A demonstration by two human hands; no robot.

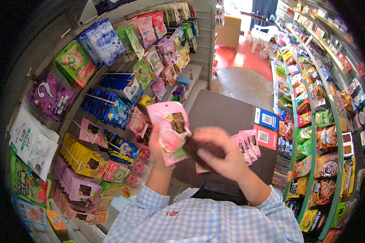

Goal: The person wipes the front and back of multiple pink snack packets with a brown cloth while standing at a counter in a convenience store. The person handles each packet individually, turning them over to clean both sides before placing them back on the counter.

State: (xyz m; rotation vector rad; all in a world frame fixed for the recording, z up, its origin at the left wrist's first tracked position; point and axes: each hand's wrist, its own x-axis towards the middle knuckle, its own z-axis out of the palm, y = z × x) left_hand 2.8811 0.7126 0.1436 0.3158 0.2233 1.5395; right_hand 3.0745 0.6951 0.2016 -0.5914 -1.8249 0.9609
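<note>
A pink snack pouch (170,138) with a dark window and a watermelon picture is held upright in my left hand (156,147), which grips it from behind along its left edge. My right hand (222,152), somewhat blurred, grips a dark brown cloth (202,152) close against the pouch's right side. Several similar pink pouches (246,144) lie fanned on the dark counter (228,109) beyond my right hand. Part of another pink pouch (201,168) shows on the counter below my hands.
At the left, a rack holds hanging snack pouches, among them blue ones (105,104) and yellow ones (85,158). Shelves of packaged snacks (325,136) stand at the right. Two cards with printed codes (266,118) lie at the counter's right edge. A white plastic chair (261,35) stands beyond.
</note>
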